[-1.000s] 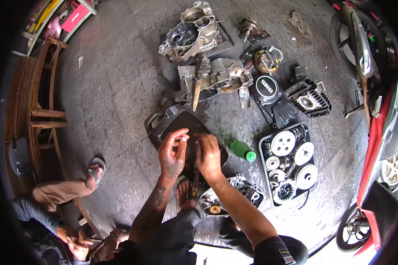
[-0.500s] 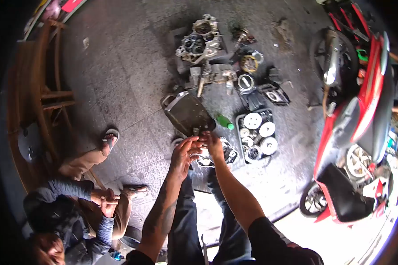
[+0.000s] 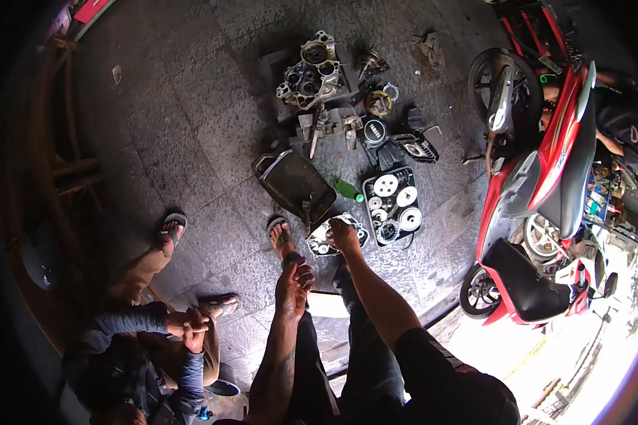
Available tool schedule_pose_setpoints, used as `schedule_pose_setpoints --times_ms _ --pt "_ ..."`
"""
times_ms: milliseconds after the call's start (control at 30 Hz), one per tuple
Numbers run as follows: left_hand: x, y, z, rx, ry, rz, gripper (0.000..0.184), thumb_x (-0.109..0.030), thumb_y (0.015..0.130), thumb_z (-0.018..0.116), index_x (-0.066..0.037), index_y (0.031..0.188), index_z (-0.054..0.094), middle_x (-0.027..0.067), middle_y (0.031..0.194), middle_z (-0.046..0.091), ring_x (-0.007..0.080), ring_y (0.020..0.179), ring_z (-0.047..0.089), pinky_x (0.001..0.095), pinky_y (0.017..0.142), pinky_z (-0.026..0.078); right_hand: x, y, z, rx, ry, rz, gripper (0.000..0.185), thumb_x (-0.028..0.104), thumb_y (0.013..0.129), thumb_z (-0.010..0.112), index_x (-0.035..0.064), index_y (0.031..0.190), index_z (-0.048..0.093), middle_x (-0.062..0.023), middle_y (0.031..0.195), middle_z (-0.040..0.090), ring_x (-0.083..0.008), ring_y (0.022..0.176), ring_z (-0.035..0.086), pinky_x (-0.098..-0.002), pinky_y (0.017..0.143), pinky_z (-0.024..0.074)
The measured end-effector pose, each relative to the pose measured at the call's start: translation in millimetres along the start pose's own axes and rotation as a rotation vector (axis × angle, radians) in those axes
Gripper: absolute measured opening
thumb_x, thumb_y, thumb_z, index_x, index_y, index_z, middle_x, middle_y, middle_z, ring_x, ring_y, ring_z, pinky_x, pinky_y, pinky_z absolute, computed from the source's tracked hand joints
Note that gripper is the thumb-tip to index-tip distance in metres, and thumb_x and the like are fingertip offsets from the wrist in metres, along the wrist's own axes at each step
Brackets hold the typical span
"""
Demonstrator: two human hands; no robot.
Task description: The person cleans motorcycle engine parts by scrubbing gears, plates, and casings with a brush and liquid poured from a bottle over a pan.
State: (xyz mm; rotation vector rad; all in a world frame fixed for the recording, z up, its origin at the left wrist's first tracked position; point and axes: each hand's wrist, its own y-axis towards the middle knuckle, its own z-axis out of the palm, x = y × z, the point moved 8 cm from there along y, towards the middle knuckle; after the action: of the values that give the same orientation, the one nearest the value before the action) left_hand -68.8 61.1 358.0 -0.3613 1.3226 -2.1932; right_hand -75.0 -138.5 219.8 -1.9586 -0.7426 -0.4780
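Observation:
My left hand (image 3: 293, 289) is held palm up over my legs, fingers loosely curled and apart, with nothing visible in it. My right hand (image 3: 343, 235) is closed above a metal engine casing (image 3: 320, 245) on the floor; whatever it holds, if anything, is hidden. Just beyond lies a dark shallow pan (image 3: 290, 177), with a brush-like tool (image 3: 306, 212) at its near edge. A green plastic bottle (image 3: 348, 190) lies between the pan and a black tray (image 3: 416, 185) of gears and round parts.
Farther off sit an engine crankcase (image 3: 310, 74), a round cover (image 3: 375, 131) and a finned part (image 3: 416, 147). A red motorcycle (image 3: 539, 191) stands on the right, another person behind it. A seated person (image 3: 135, 347) is at left, near a wooden bench (image 3: 57, 191).
My hands have parted: the left has drawn back toward my body, while the right stays over the casing. The view has shifted, showing more of the right side.

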Motion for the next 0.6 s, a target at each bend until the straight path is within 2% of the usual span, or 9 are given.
schedule_pose_setpoints --times_ms 67,200,267,367,400,433,500,567,600 --pt "-11 -2 1 0.012 -0.013 -0.005 0.028 -0.028 0.093 0.057 -0.005 0.110 0.058 0.0045 0.085 0.065 0.0156 0.071 0.062 0.0268 0.055 0.050 12 2 -2 0.005 -0.187 -0.052 0.032 0.012 0.079 0.060 0.0126 0.112 0.058 -0.0102 0.097 0.063 -0.0311 0.080 0.066 -0.0435 0.063 0.0537" --pt "-32 -3 13 0.061 -0.058 -0.006 0.028 -0.027 0.093 0.057 -0.006 0.111 0.058 0.0032 0.084 0.066 0.0144 0.071 0.063 0.0253 0.054 0.050 40 2 -10 -0.043 -0.343 -0.077 0.035 0.012 0.080 0.059 0.0142 0.114 0.057 -0.0116 0.097 0.063 -0.0331 0.079 0.065 -0.0445 0.064 0.0538" --pt "-42 -7 21 0.081 -0.072 -0.001 0.029 -0.027 0.093 0.057 -0.006 0.112 0.058 0.0032 0.084 0.066 0.0145 0.071 0.063 0.0251 0.053 0.050 52 3 -4 -0.002 -0.597 -0.177 0.030 0.015 0.082 0.057 0.0161 0.112 0.059 -0.0134 0.097 0.062 -0.0351 0.078 0.065 -0.0455 0.064 0.0538" --pt "-52 -12 27 0.057 -0.071 0.023 0.028 -0.026 0.093 0.057 -0.006 0.112 0.059 0.0035 0.085 0.066 0.0144 0.070 0.062 0.0247 0.052 0.048 60 6 -2 -0.033 -0.617 -0.225 0.025 0.023 0.089 0.051 0.0176 0.111 0.060 -0.0157 0.097 0.063 -0.0382 0.081 0.064 -0.0479 0.068 0.0531" --pt "-56 -13 28 0.050 -0.092 0.023 0.028 -0.026 0.093 0.056 -0.006 0.112 0.059 0.0038 0.086 0.065 0.0147 0.069 0.061 0.0250 0.051 0.048 60 9 -5 -0.032 -0.498 -0.137 0.029 0.033 0.092 0.047 0.0179 0.111 0.060 -0.0175 0.100 0.064 -0.0420 0.087 0.062 -0.0507 0.075 0.0511" --pt "-61 -15 30 0.042 -0.110 0.024 0.027 -0.025 0.093 0.056 -0.006 0.112 0.058 0.0042 0.087 0.065 0.0150 0.069 0.060 0.0253 0.051 0.048 66 9 -5 -0.036 -0.495 -0.140 0.029 0.033 0.092 0.047 0.0179 0.111 0.060 -0.0175 0.100 0.064 -0.0420 0.087 0.062 -0.0507 0.075 0.0511" --pt "-71 -23 34 0.013 -0.086 0.031 0.027 -0.025 0.093 0.057 -0.007 0.111 0.059 0.0034 0.086 0.062 0.0137 0.068 0.057 0.0244 0.051 0.046 64 10 -11 -0.044 -0.256 0.100 0.034 0.011 0.079 0.057 0.0120 0.113 0.058 -0.0158 0.096 0.063 -0.0320 0.081 0.065 -0.0433 0.068 0.0545" --pt "-86 -30 38 -0.015 -0.055 0.034 0.026 -0.026 0.092 0.058 -0.008 0.111 0.059 0.0027 0.085 0.060 0.0124 0.068 0.054 0.0235 0.052 0.044 42 24 2 -0.090 -0.539 -0.145 0.030 0.019 0.084 0.054 0.0105 0.113 0.060 -0.0190 0.098 0.063 -0.0331 0.085 0.065 -0.0447 0.071 0.0537" --pt "-93 -33 43 0.055 -0.144 0.006 0.025 -0.024 0.092 0.057 -0.008 0.110 0.060 0.0033 0.087 0.060 0.0133 0.069 0.054 0.0240 0.051 0.045 49 23 1 -0.045 -0.530 -0.159 0.030 0.023 0.087 0.052 0.0105 0.113 0.060 -0.0203 0.101 0.063 -0.0354 0.088 0.064 -0.0461 0.074 0.0527"
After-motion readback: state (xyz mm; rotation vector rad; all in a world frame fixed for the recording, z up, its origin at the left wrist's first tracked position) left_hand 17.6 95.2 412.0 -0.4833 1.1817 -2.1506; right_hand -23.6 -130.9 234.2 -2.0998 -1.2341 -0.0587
